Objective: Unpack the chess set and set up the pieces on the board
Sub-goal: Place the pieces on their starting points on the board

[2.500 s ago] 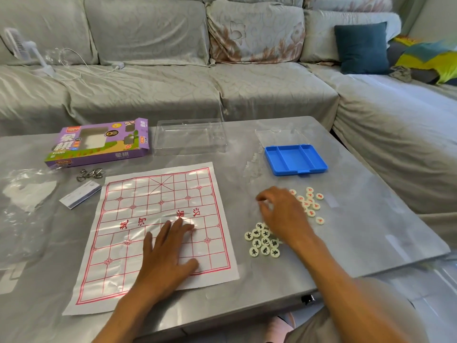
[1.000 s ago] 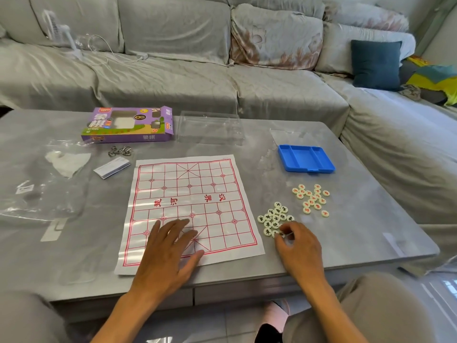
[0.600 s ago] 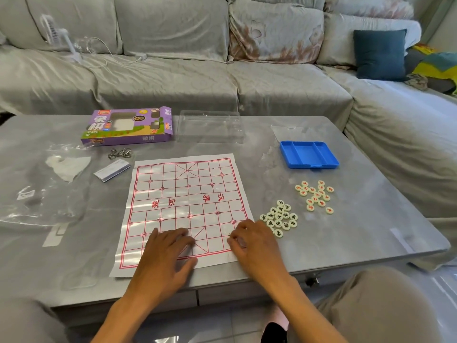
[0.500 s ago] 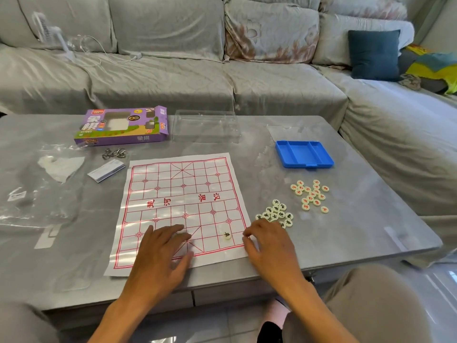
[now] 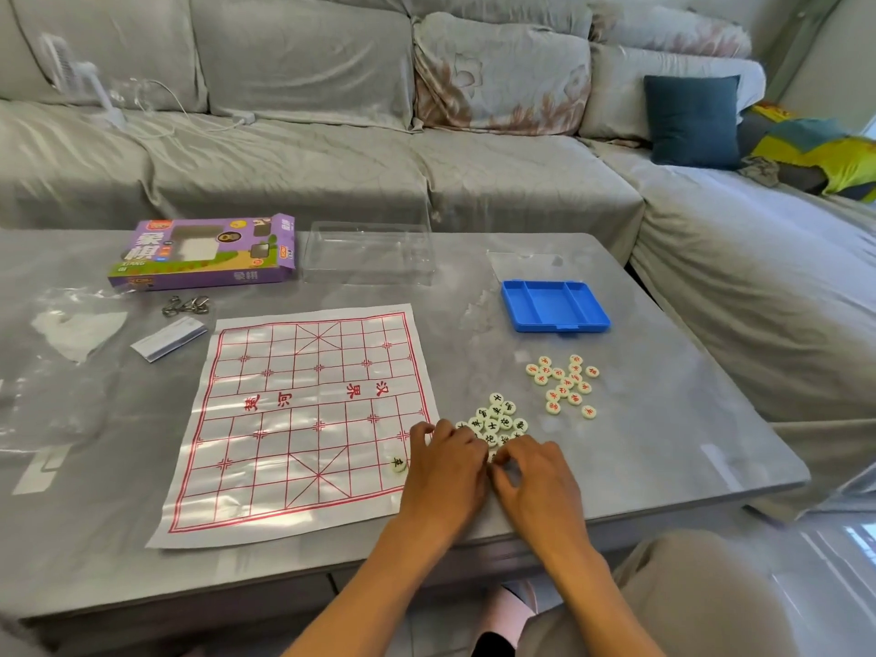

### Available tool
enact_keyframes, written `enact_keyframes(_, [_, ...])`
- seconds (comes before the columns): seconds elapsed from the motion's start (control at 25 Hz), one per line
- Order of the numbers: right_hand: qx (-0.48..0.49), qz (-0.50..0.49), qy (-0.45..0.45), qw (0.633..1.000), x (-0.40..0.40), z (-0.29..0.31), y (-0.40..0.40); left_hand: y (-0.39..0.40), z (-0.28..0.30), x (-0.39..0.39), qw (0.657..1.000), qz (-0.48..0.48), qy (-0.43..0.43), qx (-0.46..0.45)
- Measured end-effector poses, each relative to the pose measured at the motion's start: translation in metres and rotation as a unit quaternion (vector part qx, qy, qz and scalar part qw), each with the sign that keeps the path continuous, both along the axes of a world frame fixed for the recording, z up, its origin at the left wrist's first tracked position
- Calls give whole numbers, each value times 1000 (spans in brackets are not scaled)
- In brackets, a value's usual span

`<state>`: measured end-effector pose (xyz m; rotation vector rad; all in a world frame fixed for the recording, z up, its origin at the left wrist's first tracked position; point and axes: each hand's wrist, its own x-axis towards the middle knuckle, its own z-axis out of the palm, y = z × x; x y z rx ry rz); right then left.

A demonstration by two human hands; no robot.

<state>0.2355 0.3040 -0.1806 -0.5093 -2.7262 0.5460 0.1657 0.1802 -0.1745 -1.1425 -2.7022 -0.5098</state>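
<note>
The white paper board (image 5: 303, 410) with red lines lies flat on the table. One round cream piece with a black character (image 5: 398, 463) sits near the board's near right corner. To the right of the board lies a pile of black-lettered pieces (image 5: 497, 417), and further right a pile of red-lettered pieces (image 5: 564, 384). My left hand (image 5: 445, 471) rests palm down with its fingers at the board's right edge, touching the black pile. My right hand (image 5: 535, 486) is beside it, fingers curled at the pile's near edge. The fingertips hide the pieces under them.
A blue compartment tray (image 5: 554, 308) and a clear plastic lid (image 5: 369, 253) stand behind the piles. The purple box (image 5: 204, 253), metal rings (image 5: 186, 305), a folded leaflet (image 5: 168, 339) and a plastic bag (image 5: 71, 329) lie at the left. A grey sofa surrounds the table.
A black-lettered piece now lies on the board's near right corner. My left hand has left the board's middle and moved right to the black pile, and my right hand has returned there too.
</note>
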Motion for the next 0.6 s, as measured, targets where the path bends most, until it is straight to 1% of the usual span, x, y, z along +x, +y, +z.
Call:
enact_keyframes(0.16, [-12, 12, 10, 1000, -3, 0, -3, 2, 3, -8, 998, 38, -36, 26])
enact_keyframes(0.28, [-25, -5, 11, 1000, -5, 1, -4, 5, 6, -9, 995, 55, -66, 52])
enact_keyframes(0.36, [-34, -16, 8, 999, -5, 1, -3, 4, 7, -5, 994, 46, -68, 74])
enact_keyframes(0.44, [-38, -19, 16, 999, -4, 2, -4, -8, 9, -3, 989, 40, -77, 115])
enact_keyframes(0.48, [-41, -11, 25, 999, -3, 3, -8, -20, 12, -4, 985, 54, -93, 136])
enact_keyframes(0.6, [-44, 46, 50, 997, -7, 5, -33, -73, 21, -19, 962, 143, -123, 196])
